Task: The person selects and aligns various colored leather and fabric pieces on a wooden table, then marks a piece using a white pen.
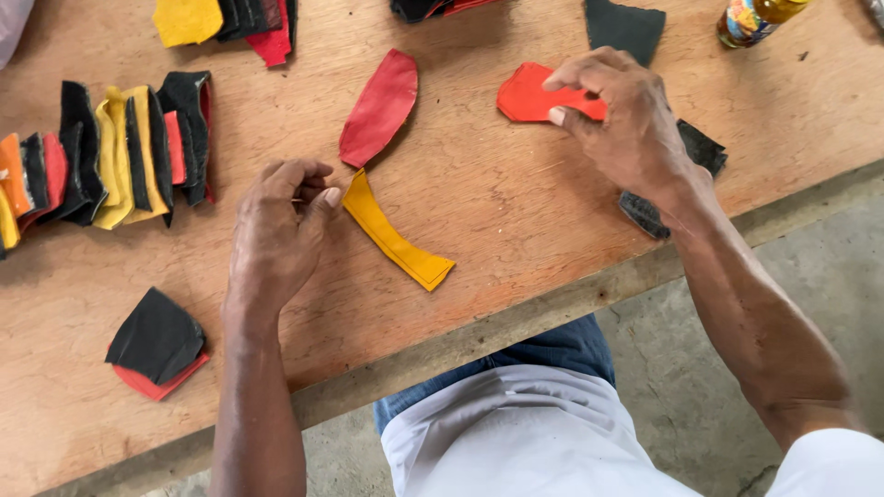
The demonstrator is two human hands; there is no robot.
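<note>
Lower left: black patch (157, 336) lying on a red one (152, 382), on the wooden table (516, 230). Centre: left hand (276, 230) curled, thumb and fingertips pinched at the upper end of a yellow strip (396, 237). Upper right: right hand (626, 120) pinching an orange-red piece (534, 95). Above centre, dark red piece (379, 106), lying free.

Head view, steeply down, close over table (516, 221)
</note>
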